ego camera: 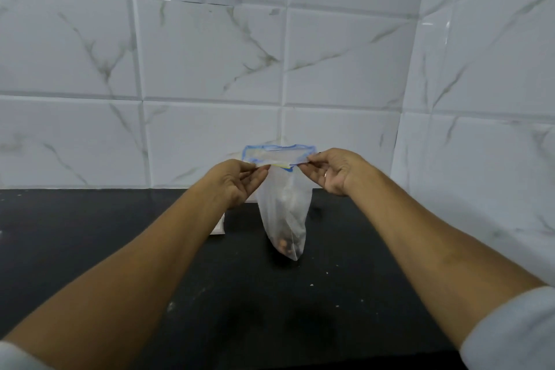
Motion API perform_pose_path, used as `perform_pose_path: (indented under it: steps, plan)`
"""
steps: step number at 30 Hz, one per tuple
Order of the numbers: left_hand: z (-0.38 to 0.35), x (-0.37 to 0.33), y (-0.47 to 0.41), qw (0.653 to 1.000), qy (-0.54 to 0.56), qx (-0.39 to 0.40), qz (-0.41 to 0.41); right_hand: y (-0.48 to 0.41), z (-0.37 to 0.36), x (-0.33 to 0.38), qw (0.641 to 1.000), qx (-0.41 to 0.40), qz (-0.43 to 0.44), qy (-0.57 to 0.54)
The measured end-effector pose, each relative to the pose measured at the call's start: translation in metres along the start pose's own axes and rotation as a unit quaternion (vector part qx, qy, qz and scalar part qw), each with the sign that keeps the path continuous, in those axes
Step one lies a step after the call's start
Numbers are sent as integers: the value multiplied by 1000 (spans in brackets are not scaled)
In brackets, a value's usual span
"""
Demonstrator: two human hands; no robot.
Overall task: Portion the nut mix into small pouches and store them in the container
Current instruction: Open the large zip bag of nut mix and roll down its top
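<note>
A white, marble-veined tiled wall wraps round a corner behind a black countertop, with the corner seam toward 2 o'clock in the head view. Just past the centre of the view, a clear zip-lock pouch is held up in front of the wall, and its blue zip strip is stretched level between the two hands.

The left hand pinches the strip's end at the pouch's 9 o'clock, thumb and fingertips pressed together on the plastic. The right hand pinches the opposite end at 3 o'clock in the same way. It wears a ring on one finger.

The pouch hangs down from the strip and narrows toward 6 o'clock, where a small portion of nut mix has settled in its lowest corner. That corner is low over the countertop, possibly just touching it; the angle does not settle this.

At the pouch's 8 o'clock, the edge of a pale flat packet lies on the countertop, mostly hidden under the left forearm. A few light crumbs are scattered on the countertop toward 5 o'clock of the pouch. Pale sleeves show at the bottom corners of the view.
</note>
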State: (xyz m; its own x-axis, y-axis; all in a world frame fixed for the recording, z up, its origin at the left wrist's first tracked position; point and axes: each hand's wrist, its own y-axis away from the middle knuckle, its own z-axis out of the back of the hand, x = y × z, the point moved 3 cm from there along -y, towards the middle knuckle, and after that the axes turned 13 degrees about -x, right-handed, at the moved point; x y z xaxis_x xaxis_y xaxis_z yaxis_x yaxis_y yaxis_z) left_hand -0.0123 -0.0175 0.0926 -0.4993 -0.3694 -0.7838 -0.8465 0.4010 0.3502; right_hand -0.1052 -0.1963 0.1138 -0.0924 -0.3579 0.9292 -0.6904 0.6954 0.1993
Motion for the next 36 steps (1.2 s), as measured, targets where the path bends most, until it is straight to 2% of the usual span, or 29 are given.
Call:
perform_pose_path:
  steps: [4,8,10,12,16,18,21,25,31,33,36]
  plan:
    - [5,2,-2,995,103,-10,11,-3,12,-1,995,-37,-13,-91]
    - [6,12,2,990,137,20,35,-3,17,-6,989,-48,-41,-134]
    - [6,16,2,996,80,28,22,0,18,-9,992,-40,-43,-109]
    - [7,16,0,999,-31,17,-14,-1,19,-9,998,-27,-30,-47]
    - [13,4,-3,959,-257,-40,-109,-5,20,-5,995,-16,32,96]
    - [14,-5,-10,943,-287,-58,-155,-5,18,-3,985,-9,61,161]
    - [8,-14,-17,938,-287,-53,-188,-4,12,0,966,15,96,238]
    - [-2,-18,-20,954,-247,-54,-163,-3,5,6,944,24,134,302]
    - [-12,-12,-25,978,-189,-26,-79,-15,-4,12,940,-7,128,317]
    - [-14,-10,-27,984,-171,-9,-46,-18,-9,12,951,-7,95,295]
    - [-17,-12,-29,992,-127,12,-14,-20,-16,10,983,23,-2,183]
